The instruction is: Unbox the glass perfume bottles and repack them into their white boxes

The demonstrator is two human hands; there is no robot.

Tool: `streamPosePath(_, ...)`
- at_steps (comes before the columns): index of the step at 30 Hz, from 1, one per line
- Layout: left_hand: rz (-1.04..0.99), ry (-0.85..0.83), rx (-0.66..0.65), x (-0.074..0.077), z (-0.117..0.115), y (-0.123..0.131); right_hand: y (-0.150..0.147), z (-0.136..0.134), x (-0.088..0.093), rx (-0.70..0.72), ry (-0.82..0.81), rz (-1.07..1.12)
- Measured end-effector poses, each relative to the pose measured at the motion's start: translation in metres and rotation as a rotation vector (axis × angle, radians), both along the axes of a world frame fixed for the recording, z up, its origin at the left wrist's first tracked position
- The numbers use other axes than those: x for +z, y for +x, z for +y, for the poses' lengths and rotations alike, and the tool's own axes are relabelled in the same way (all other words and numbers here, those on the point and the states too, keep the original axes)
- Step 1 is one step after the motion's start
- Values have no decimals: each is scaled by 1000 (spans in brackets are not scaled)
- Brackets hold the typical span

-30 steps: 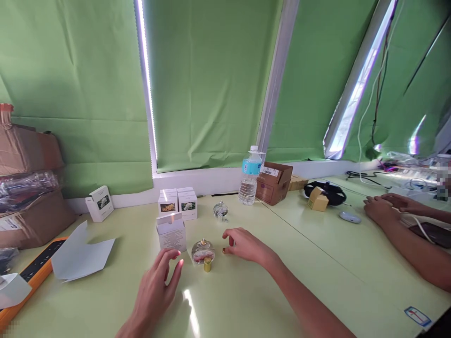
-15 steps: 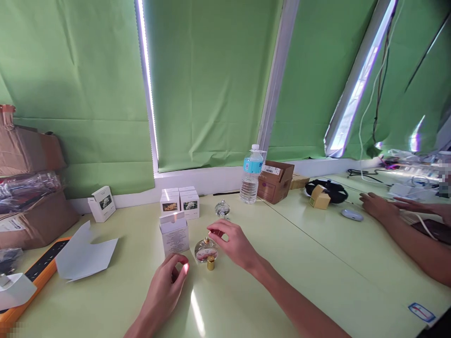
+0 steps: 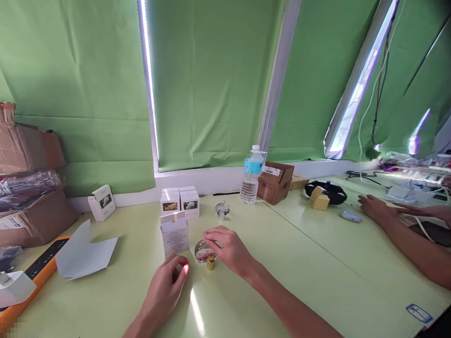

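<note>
A round glass bottle (image 3: 202, 252) with a reddish label stands on the pale green table. My right hand (image 3: 225, 249) is over its top, fingertips at the neck, which they hide. A small gold cap (image 3: 210, 263) stands in front of the bottle. To the left, an open white box (image 3: 175, 237) stands upright with its flap raised. My left hand (image 3: 169, 277) rests on the table before that box, thumb and forefinger curled towards each other; nothing shows between them.
Behind are two white boxes (image 3: 189, 204), a second glass bottle (image 3: 222, 209), a water bottle (image 3: 251, 178) and a brown carton (image 3: 276, 183). A folded white sheet (image 3: 86, 256) and orange power strip (image 3: 47, 272) lie left. Another person's arm (image 3: 405, 239) is at right.
My right hand has moved slightly left and down, from beside the bottle's neck onto its top. My left hand has hardly moved.
</note>
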State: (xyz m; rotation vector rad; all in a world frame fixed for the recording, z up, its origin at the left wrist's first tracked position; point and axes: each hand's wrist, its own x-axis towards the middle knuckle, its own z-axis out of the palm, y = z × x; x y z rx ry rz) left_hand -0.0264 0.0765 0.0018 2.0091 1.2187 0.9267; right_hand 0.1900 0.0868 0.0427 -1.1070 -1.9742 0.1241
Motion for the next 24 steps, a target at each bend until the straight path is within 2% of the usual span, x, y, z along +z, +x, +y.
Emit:
streamPosePath(9, 32, -9, -12, 1, 1, -1, 2, 2, 0, -27, -126, 133)
streamPosePath(15, 45, 3, -7, -1, 2, -1, 3, 2, 1, -24, -27, -36)
streamPosePath(20, 75, 11, 0, -2, 2, 0, 4, 1, 5, -37, -120, 19)
streamPosePath(24, 82, 12, 0, -3, 2, 0, 3, 1, 6, -52, -40, -93)
